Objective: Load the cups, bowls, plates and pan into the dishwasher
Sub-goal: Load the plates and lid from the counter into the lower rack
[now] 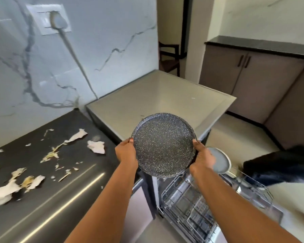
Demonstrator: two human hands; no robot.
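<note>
A dark grey plate speckled all over with fine white flecks, its rim a bluish grey. Beneath it, a dishwasher rack of silvery grey wire and a second plate in plain, pale blue-grey. The wall is white marble-patterned, crossed by branching grey-blue veins, with a white socket plate and whitish cord. The dishwasher top is matte beige-grey. The counter is glossy black, littered with white and yellowish scraps. Cabinets are taupe brown with black handles under a black countertop.
</note>
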